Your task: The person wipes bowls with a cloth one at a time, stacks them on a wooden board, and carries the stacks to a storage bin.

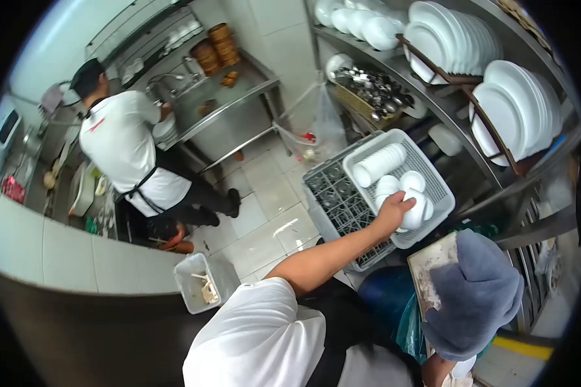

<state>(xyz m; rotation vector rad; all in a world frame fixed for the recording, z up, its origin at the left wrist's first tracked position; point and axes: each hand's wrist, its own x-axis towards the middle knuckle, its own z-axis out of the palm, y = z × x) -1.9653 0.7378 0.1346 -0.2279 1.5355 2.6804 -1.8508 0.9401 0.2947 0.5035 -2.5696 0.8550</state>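
Note:
My left hand (394, 211) reaches into a light grey plastic basket (447, 201). Its fingers are closed on a small white cup (414, 213). Around it in the basket are more white cups (412, 181) and a row of nested white cups (381, 164). At the lower right, my right hand (438, 373) shows only near the wrist, at the lower edge of a grey cloth (474, 290); its fingers are hidden. The cloth covers part of a worn board (430, 261). Part of a white dish (463, 368) shows beside that wrist.
A grey rack of glasses (334, 200) sits partly under the basket. Shelves to the right hold white plates (448, 39), oval platters (507, 116) and a cutlery basket (373, 93). A co-worker (126, 135) stands by a steel sink (219, 109). A bin (199, 284) stands left.

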